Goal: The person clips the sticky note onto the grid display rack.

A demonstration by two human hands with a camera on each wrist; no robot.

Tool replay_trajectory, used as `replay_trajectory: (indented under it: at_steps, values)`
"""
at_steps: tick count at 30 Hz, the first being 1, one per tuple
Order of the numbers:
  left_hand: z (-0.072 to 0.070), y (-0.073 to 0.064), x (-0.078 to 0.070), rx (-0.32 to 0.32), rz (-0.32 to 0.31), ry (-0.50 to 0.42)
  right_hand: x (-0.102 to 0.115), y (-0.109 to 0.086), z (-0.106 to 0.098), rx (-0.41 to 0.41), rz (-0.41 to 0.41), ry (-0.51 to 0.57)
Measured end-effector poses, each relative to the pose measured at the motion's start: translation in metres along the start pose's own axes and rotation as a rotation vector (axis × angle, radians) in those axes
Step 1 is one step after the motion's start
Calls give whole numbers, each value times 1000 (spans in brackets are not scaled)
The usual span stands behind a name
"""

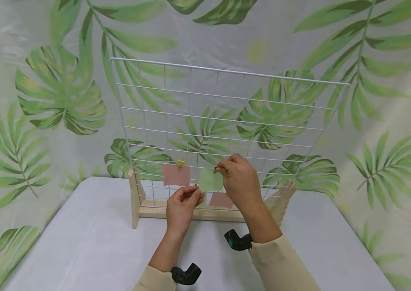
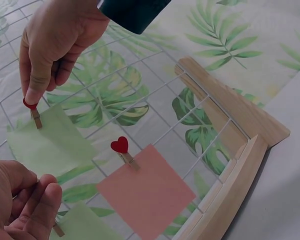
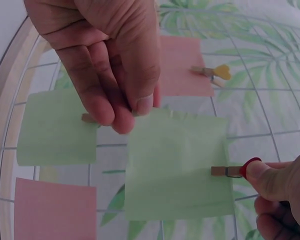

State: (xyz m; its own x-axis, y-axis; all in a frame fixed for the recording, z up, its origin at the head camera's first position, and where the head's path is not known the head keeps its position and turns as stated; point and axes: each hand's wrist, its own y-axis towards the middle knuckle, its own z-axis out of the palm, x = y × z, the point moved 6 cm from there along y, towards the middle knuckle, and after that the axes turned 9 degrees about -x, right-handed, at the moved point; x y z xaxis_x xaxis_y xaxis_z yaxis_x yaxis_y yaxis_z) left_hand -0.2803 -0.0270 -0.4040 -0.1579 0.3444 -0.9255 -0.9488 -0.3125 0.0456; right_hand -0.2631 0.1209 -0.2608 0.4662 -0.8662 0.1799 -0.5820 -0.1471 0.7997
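Note:
My right hand (image 1: 242,184) pinches the red heart top of a small wooden clothespin (image 3: 225,171) between thumb and finger. The clothespin sits at the top edge of a square green paper note (image 1: 210,180), against a white wire grid (image 1: 223,95). At this note's lower left corner, my left hand (image 1: 181,206) pinches the paper between thumb and fingertips. Up and to the left hangs a pink note (image 1: 176,176) under a yellow heart clothespin (image 1: 181,163). Lower down are another green note (image 3: 55,127) and a pink note (image 2: 146,192) with a red heart clothespin (image 2: 121,146).
The grid stands upright in a wooden base (image 1: 198,214) with angled end pieces, on a white-covered table (image 1: 93,242). A leaf-patterned cloth (image 1: 60,89) hangs behind and to both sides. Each wrist wears a black camera, such as the left one (image 1: 186,274).

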Motion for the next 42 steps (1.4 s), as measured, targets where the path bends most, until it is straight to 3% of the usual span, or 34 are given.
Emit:
replay_trajectory:
  at_steps: [9,15,19,24,27,32,37,39,42]
  values:
    - [1,-1,-2,1,-1,-13,2,3,-1,69,57,-24]
    - [-2,0,1,3,-3,14,0,-4,-1,89,123,20]
    - [-5,0,1,1,1,27,-4,-17,-9,57,177,55]
    - [-10,2,-6,-5,38,51,-18,-46,-15,44,244,70]
    - [-14,5,-11,-10,57,58,-33,-71,-12,104,337,83]
    - [-21,8,-17,-35,75,29,-71,-123,7,273,570,123]
    - [-28,10,-23,-65,87,19,-100,-183,40,431,843,294]
    - [-29,10,-25,-65,91,37,-107,-203,52,461,940,382]
    - [-30,9,-29,-47,101,79,-114,-220,64,439,1043,479]
